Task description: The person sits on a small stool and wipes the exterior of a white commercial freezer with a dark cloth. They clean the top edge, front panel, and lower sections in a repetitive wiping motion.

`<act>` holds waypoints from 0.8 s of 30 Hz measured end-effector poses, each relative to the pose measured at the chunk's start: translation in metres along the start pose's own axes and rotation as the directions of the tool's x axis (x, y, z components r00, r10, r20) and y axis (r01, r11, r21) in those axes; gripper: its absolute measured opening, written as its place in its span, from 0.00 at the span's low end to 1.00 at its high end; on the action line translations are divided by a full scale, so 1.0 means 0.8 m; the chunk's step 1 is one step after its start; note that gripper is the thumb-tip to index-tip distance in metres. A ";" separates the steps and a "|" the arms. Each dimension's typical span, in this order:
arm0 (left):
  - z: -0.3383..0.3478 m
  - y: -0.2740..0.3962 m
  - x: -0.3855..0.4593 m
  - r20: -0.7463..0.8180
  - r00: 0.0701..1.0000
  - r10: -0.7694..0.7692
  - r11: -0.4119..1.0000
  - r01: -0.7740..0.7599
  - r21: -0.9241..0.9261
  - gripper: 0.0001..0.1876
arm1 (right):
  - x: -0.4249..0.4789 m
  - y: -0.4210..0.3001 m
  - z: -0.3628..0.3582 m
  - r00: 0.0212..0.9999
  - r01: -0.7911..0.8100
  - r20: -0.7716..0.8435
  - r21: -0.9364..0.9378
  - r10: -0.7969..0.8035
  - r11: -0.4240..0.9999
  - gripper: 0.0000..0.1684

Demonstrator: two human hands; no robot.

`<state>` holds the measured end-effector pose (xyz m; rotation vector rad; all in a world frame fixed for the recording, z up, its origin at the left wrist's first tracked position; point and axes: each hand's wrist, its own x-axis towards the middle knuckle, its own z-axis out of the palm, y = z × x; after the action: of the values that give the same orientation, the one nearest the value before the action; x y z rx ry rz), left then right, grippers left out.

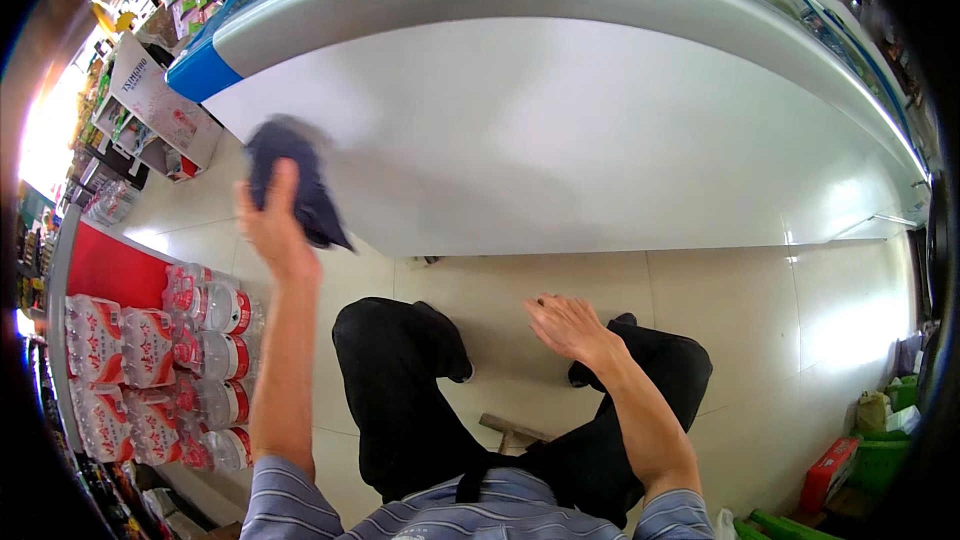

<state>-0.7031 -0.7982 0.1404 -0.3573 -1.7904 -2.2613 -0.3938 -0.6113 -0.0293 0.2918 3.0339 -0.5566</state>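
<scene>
My left hand holds a dark blue cloth, bunched, at the left edge of the white side panel of a chest freezer with a silver rim. The cloth is slightly blurred, and whether it touches the panel cannot be told. My right hand holds nothing; it hangs over the floor near my knee, below the panel's lower edge, with its fingers loosely spread.
Shrink-wrapped packs of bottles stand at the left beside a red panel. A white cardboard display is at the upper left. Green baskets and a red box sit at the lower right. A wooden stool is partly visible beneath me.
</scene>
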 end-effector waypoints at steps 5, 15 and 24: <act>0.068 -0.053 -0.119 0.418 0.908 -0.041 0.974 -0.056 0.219 0.19 | 0.007 0.001 0.016 0.999 0.025 0.025 -0.045 -0.024 0.999 0.16; 0.077 -0.105 -0.057 0.099 0.994 -0.056 0.942 0.020 0.335 0.15 | 0.007 -0.003 0.006 0.999 0.043 -0.007 -0.035 -0.043 0.998 0.12; -0.139 -0.142 0.131 -0.413 0.896 -0.163 0.978 0.202 0.052 0.21 | 0.019 -0.021 -0.003 0.994 0.033 0.102 0.011 -0.034 0.999 0.13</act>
<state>-0.8444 -0.8845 0.0466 0.2971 -1.7516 -2.1518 -0.4117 -0.6231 -0.0224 0.2070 2.9436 -0.5697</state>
